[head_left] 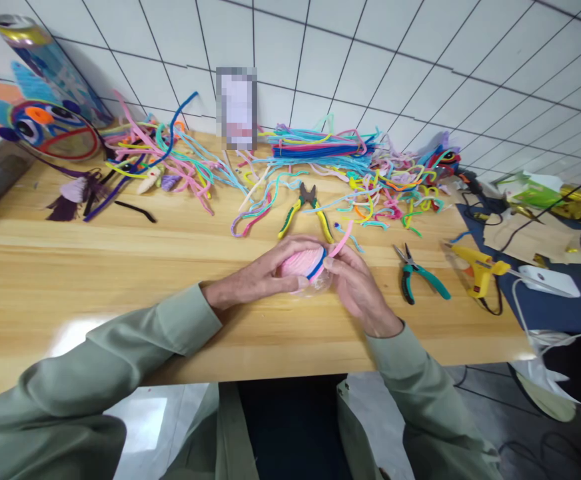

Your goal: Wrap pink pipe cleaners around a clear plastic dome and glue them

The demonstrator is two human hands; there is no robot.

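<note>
My left hand [255, 275] wraps round a pink ball-shaped piece made of wound pipe cleaners [298, 262], with a blue pipe cleaner [316, 269] banding it. My right hand [358, 288] presses against the ball's right side and pinches a pink pipe cleaner [341, 241] that sticks up and to the right. Both hands rest on the wooden table [120, 267] near its front edge. A clear plastic bit shows under the ball.
Yellow-handled pliers [304, 210] lie just beyond the hands; teal-handled pliers [419, 272] and a yellow glue gun [478, 270] sit to the right. Heaps of coloured pipe cleaners [320, 150] cover the back. A pipe-cleaner figure [45, 127] stands far left.
</note>
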